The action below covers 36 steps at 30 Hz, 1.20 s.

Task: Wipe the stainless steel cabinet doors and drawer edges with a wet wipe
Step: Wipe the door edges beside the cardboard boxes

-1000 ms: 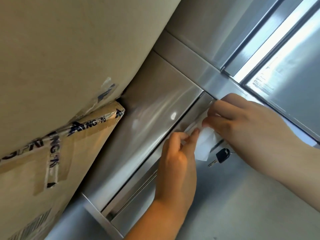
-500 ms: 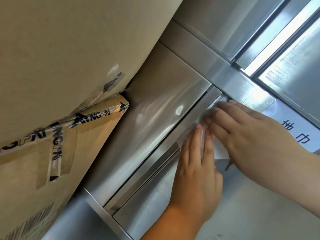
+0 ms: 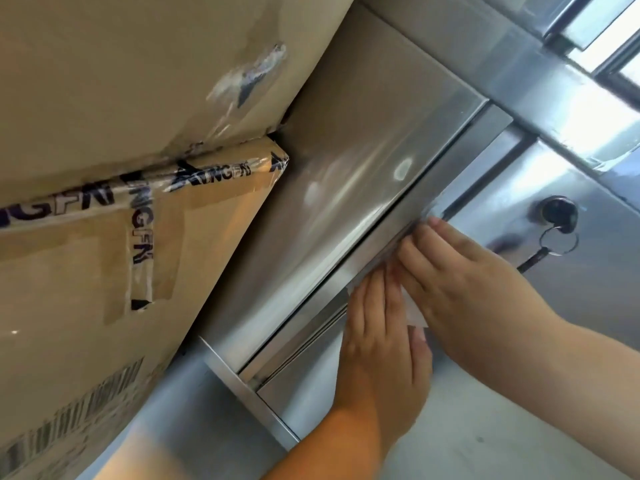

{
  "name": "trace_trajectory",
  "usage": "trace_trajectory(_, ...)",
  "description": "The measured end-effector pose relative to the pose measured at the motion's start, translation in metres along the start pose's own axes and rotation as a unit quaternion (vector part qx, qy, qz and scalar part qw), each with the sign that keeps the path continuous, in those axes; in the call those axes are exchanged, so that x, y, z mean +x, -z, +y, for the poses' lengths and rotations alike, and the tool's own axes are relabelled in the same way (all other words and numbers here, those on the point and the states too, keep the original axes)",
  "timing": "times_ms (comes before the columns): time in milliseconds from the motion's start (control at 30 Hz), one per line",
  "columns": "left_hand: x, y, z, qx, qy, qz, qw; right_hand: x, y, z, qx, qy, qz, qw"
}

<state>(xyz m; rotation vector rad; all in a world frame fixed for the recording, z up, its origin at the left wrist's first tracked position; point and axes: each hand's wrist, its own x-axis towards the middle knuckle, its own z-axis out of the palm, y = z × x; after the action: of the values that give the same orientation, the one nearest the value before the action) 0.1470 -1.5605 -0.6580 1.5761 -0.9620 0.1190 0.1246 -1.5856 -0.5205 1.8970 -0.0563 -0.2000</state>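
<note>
A white wet wipe (image 3: 414, 311) lies pressed against the edge of a stainless steel drawer (image 3: 346, 188), mostly hidden under both hands. My left hand (image 3: 384, 341) lies flat on it with straight fingers that point up along the drawer edge. My right hand (image 3: 464, 282) comes in from the right, and its straight fingertips press the wipe into the seam between the drawer and the steel cabinet door (image 3: 588, 289).
Taped cardboard boxes (image 3: 114, 237) crowd the left side and lean against the drawer front. A lock with a key on a ring (image 3: 556, 216) sits in the cabinet door just right of my right hand. A steel frame bar (image 3: 540, 81) runs above.
Both hands have slid down along the drawer edge with the wipe under them. The lock and key, hidden behind my right hand before, are now in view.
</note>
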Motion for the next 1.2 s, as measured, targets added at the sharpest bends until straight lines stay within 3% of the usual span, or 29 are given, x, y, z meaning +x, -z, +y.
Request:
trace_trajectory(200, -0.051, -0.014, -0.064, 0.119, 0.031, -0.063, 0.991, 0.004, -0.023, -0.066, 0.012, 0.035, -0.040, 0.999)
trace_trajectory(267, -0.068, -0.014, -0.083, 0.137, 0.056, -0.101, 0.984, 0.003, -0.037, -0.093, -0.019, 0.120, -0.048, 0.991)
trace_trajectory(367, -0.089, -0.015, -0.111, 0.129, 0.085, -0.177, 0.972, 0.011, -0.048, -0.138, 0.035, 0.189, -0.119, 0.974)
trace_trajectory(667, -0.125, -0.014, -0.164, 0.136, 0.178, -0.327, 0.918, 0.034, -0.068, -0.228, 0.089, 0.194, -0.139, 0.967)
trace_trajectory(733, -0.123, -0.013, -0.168, 0.186, 0.125, -0.311, 0.924, 0.036, -0.070, -0.238, 0.085, 0.185, -0.141, 0.969)
trace_trajectory(767, -0.120, -0.012, -0.167, 0.188, 0.096, -0.265, 0.941, 0.037, -0.070, -0.241, 0.082, 0.181, -0.143, 0.970)
trace_trajectory(800, -0.117, -0.012, -0.164, 0.187, 0.094, -0.246, 0.946, 0.037, -0.070, -0.242, 0.078, 0.177, -0.146, 0.970)
trace_trajectory(867, -0.118, -0.010, -0.158, 0.164, 0.119, -0.283, 0.937, 0.036, -0.069, -0.239, 0.071, 0.177, -0.151, 0.970)
trace_trajectory(933, -0.118, -0.011, -0.155, 0.187, 0.058, -0.226, 0.954, 0.035, -0.066, -0.230, 0.067, 0.180, -0.147, 0.970)
trace_trajectory(1000, -0.114, -0.009, -0.149, 0.197, 0.056, -0.206, 0.957, 0.032, -0.063, -0.218, 0.062, 0.177, -0.134, 0.973)
trace_trajectory(1100, -0.111, -0.010, -0.140, 0.053, 0.143, -0.237, 0.959, 0.027, -0.056, -0.193, 0.050, 0.172, -0.123, 0.976)
trace_trajectory(1200, -0.098, -0.016, -0.124, -0.011, 0.131, -0.165, 0.977, 0.019, -0.049, -0.160, 0.053, 0.159, -0.133, 0.977)
